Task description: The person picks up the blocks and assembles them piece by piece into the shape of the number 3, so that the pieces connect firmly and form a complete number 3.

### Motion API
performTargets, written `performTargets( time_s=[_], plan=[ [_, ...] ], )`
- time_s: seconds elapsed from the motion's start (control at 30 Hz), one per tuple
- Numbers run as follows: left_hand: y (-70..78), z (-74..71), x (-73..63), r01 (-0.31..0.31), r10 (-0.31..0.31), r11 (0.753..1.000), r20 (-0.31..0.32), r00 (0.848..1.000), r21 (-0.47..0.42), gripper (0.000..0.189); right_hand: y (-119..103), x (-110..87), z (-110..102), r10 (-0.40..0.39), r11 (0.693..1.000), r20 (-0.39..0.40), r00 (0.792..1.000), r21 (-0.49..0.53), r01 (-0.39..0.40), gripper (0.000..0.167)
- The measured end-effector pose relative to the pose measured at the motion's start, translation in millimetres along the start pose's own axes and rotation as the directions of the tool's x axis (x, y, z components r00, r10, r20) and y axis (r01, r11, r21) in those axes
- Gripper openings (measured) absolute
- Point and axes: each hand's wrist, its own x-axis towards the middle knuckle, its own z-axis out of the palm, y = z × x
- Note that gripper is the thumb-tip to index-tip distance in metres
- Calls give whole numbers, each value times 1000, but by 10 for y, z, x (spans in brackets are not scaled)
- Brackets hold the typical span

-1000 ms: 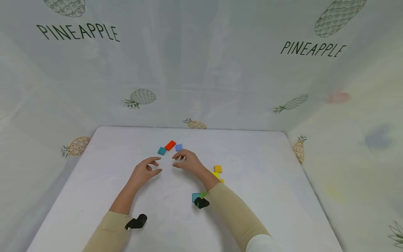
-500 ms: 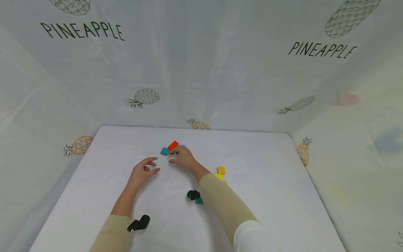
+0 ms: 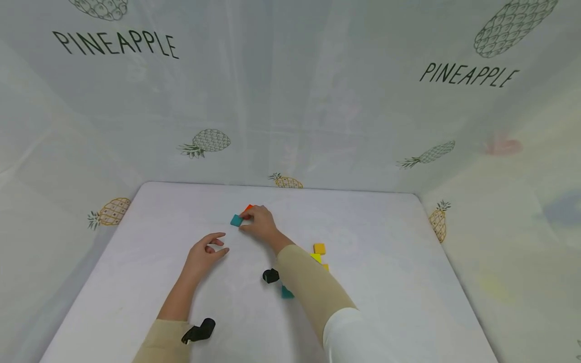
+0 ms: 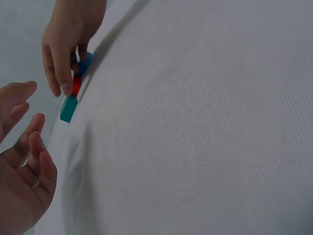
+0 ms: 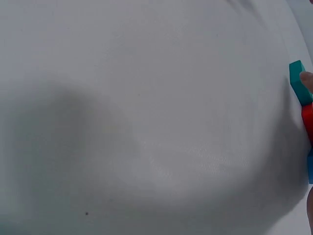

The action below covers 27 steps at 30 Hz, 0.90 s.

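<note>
Three small coloured blocks lie end to end at the back of the table: a teal block [image 3: 236, 220], a red block [image 3: 247, 207] and a blue block [image 4: 84, 64]. Over them is my right hand [image 3: 260, 223], its fingertips at the red and teal ones, hiding the blue one in the head view. A fingertip [image 5: 306, 81] overlaps the teal block in the right wrist view; I cannot tell whether it pinches. My left hand [image 3: 202, 256] hovers nearer and to the left, fingers loosely bent and parted, nothing between them.
To the right, a yellow-orange block [image 3: 320, 248], a bright yellow block [image 3: 315, 257] and another orange piece [image 3: 325, 267] sit close together. A teal piece [image 3: 287, 292] shows partly under the right sleeve [image 3: 313, 290]. A pineapple-print sheet [image 3: 290, 101] hangs behind the table.
My right hand has moved left and slightly forward, from in front of the blue block to over the row, covering the blue block. My left hand has barely moved.
</note>
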Motion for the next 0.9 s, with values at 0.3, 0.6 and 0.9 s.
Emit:
performTargets(
  time_s=[0.3, 0.6, 0.9],
  plan=[
    [-9, 1, -1, 0, 0, 1000, -2, 1000, -13, 48, -91, 57, 5, -8, 960, 58, 998, -279, 24, 49],
    [28, -26, -8, 0, 0, 1000, 8, 1000, -29, 48, -120, 68, 33, 25, 955, 43, 999, -298, -11, 42],
    [81, 7, 24, -11, 12, 999, 15, 1000, -52, 47, -65, 49, -51, 9, 982, 77, 997, -189, 5, 39]
  ],
)
